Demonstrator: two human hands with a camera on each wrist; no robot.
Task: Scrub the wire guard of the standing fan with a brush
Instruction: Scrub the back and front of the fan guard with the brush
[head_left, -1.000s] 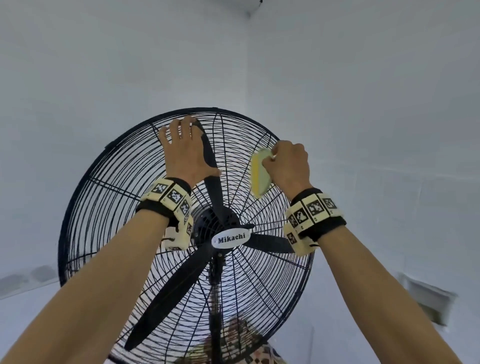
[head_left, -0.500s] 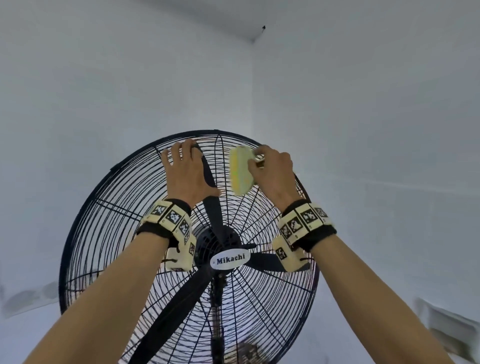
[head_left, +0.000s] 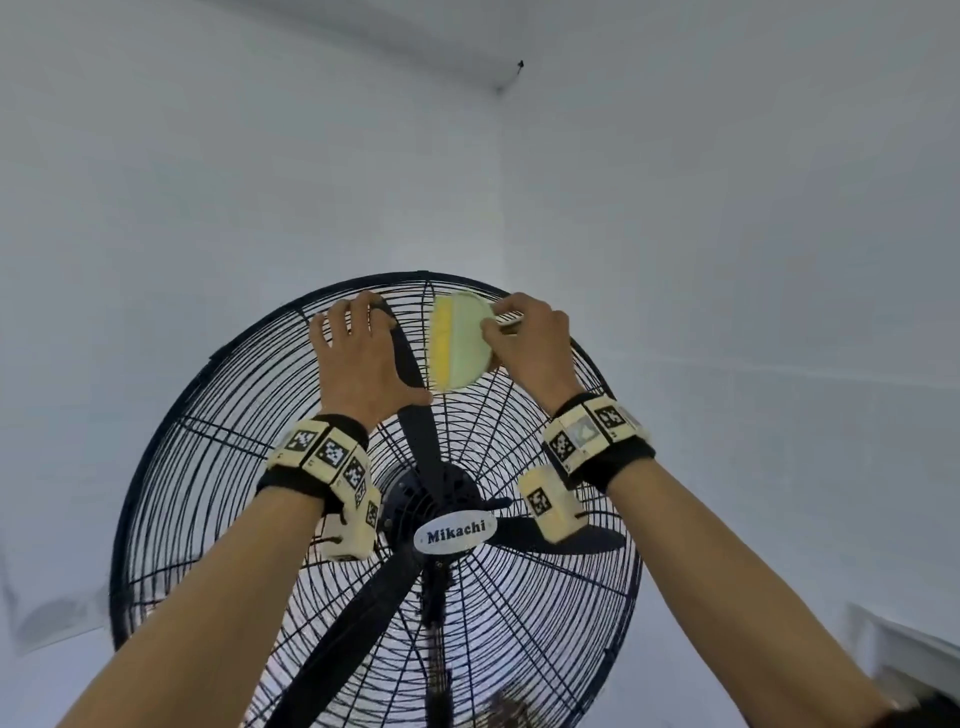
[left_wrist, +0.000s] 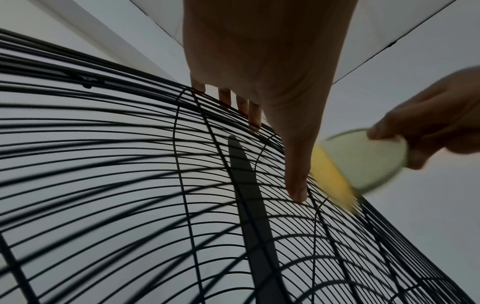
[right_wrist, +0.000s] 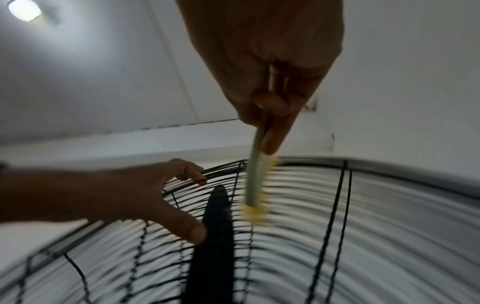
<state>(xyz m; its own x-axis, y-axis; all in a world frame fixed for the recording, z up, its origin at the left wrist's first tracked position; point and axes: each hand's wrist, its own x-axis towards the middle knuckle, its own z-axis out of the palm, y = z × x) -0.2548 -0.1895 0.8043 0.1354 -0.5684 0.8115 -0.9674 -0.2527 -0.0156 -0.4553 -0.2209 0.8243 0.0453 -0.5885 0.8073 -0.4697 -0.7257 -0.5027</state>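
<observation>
Your right hand (head_left: 530, 345) pinches the brush (head_left: 460, 340) by its pale green back, thumb and fingers curled round the handle end at the right of the disc; in the right wrist view the brush (right_wrist: 255, 179) runs edge-on down from your fingertips, one finger laid straight along its spine. The yellow bristles (left_wrist: 332, 179) face left and sit against the wire guard (head_left: 218, 467) at upper centre of the head frame, just under the top rim (bristles are motion-blurred in both wrist views, so exact contact wires can't be read). Your left hand (head_left: 363, 358) lies flat on the guard just left of the brush, fingers spread and fairly straight, fingertips hooked at the top rim, holding nothing; the thumb (left_wrist: 296, 176) stretches out to the right and nearly touches the bristles. Behind the guard, inside the cage: three black blades, one blade (head_left: 410, 374) pointing up between your thumb and the brush, plus the hub with its white Mikachi badge (head_left: 456, 535) at centre frame. The fan stands in a white wall corner (head_left: 501, 182); a lit ceiling lamp (right_wrist: 24, 9) shows at upper left of the right wrist view.
</observation>
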